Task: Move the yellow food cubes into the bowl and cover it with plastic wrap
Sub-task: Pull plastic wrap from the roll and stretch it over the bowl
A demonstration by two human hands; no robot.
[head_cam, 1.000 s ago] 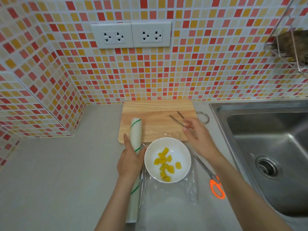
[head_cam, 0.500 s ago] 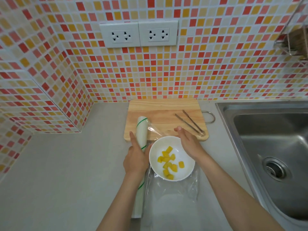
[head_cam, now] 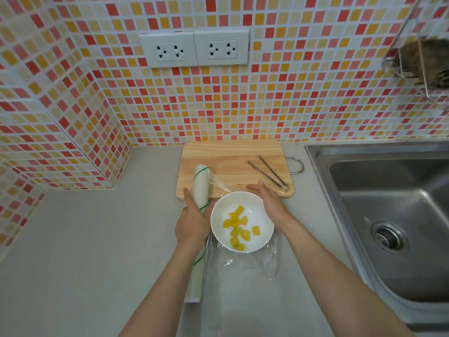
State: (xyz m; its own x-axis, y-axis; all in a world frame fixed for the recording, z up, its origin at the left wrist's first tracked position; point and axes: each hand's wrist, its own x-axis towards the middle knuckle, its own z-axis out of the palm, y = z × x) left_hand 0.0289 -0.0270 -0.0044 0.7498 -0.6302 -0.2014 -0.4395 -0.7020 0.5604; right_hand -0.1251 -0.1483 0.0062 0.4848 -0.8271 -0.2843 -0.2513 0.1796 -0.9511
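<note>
A white bowl (head_cam: 261, 216) holding several yellow food cubes (head_cam: 237, 226) stands on the grey counter, on a sheet of clear plastic wrap (head_cam: 245, 271) pulled from the roll. The plastic wrap roll (head_cam: 199, 190) lies lengthwise just left of the bowl. My left hand (head_cam: 192, 222) is closed around the middle of the roll. My right hand (head_cam: 268, 200) rests against the bowl's far right rim with fingers flat and together; a strip of film stretches from the roll's top toward it. Whether the fingers pinch the film is unclear.
A wooden cutting board (head_cam: 233, 164) lies behind the bowl with metal tongs (head_cam: 269, 172) on its right part. A steel sink (head_cam: 388, 215) fills the right side. Tiled walls with two sockets (head_cam: 194, 48) close the back and left. A wire rack (head_cam: 418, 66) hangs upper right.
My right hand has come back from the tongs on the board to the bowl's far right rim. The left hand stays on the roll. The orange scissors are out of sight behind my right arm.
</note>
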